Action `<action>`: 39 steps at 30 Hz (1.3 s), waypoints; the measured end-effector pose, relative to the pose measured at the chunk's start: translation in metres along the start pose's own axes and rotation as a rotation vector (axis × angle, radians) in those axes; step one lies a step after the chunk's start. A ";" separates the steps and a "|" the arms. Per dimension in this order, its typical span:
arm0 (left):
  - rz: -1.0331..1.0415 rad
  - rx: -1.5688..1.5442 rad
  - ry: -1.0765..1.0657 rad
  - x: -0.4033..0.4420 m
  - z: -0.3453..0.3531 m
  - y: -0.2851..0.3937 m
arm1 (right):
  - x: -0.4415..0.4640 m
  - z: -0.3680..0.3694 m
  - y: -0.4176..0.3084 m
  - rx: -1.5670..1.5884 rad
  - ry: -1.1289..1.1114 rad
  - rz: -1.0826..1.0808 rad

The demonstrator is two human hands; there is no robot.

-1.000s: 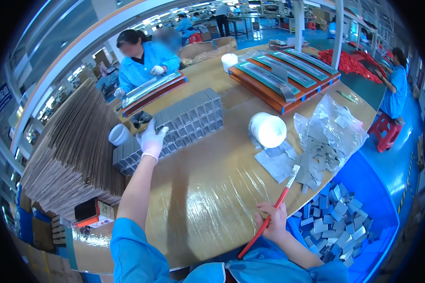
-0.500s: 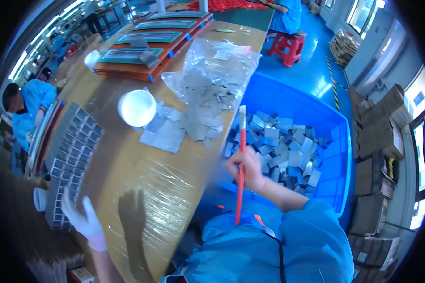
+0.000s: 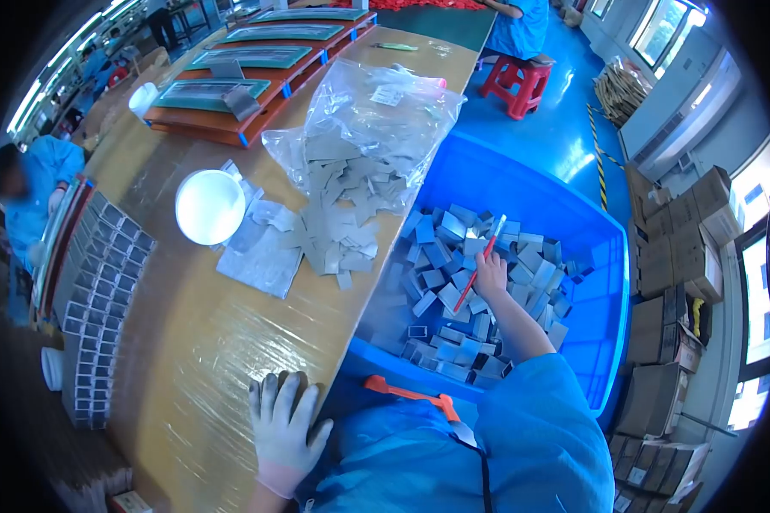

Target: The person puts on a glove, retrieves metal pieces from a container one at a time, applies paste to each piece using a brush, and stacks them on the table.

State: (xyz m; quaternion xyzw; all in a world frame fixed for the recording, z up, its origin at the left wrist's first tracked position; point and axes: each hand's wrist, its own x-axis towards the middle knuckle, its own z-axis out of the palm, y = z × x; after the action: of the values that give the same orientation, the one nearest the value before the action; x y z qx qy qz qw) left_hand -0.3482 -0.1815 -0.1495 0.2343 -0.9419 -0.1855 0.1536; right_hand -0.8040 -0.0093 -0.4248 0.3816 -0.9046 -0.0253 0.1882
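My right hand (image 3: 490,275) is closed around a slim red-handled brush (image 3: 464,298) with a pale tip. It is over a blue bin (image 3: 605,342) filled with loose small grey box-shaped pieces (image 3: 453,350); whether its fingers touch a piece, I cannot tell. My left hand (image 3: 286,427), in a white glove with greyish fingertips, has its fingers spread over the clear film (image 3: 222,376) on the near part of the table. A white round tub (image 3: 209,208) stands farther up the table, beside flat grey sheets (image 3: 261,265) and a heap of grey strips (image 3: 342,227).
A clear plastic bag (image 3: 351,103) lies behind the strips. Stacked grey box pieces (image 3: 103,308) line the table's left side. Orange racks (image 3: 205,128) with green-edged panels stand at the back. Co-workers sit at left and far right, near a red stool (image 3: 518,85).
My right hand has moved forward and right with the brush, over the pieces in the bin. My left hand has come from the stacked pieces toward the table's near edge. The view has shifted.
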 end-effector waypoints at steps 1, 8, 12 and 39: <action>-0.014 0.026 -0.021 0.002 0.001 0.002 | 0.001 0.012 0.000 -0.078 0.043 -0.007; -0.096 0.152 -0.121 0.008 0.008 0.014 | 0.037 0.031 -0.005 0.004 -0.249 -0.316; -0.120 0.139 -0.124 0.010 0.008 0.013 | 0.049 0.051 -0.009 -0.043 -0.362 -0.412; 0.122 -0.726 -0.029 0.045 -0.025 -0.004 | 0.021 -0.375 -0.130 1.607 -0.205 -0.877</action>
State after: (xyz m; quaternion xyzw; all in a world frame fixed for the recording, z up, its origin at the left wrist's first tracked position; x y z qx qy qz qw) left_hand -0.3752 -0.2137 -0.1200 0.1051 -0.8290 -0.5015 0.2240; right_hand -0.5940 -0.0789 -0.0951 0.7022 -0.4368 0.5079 -0.2411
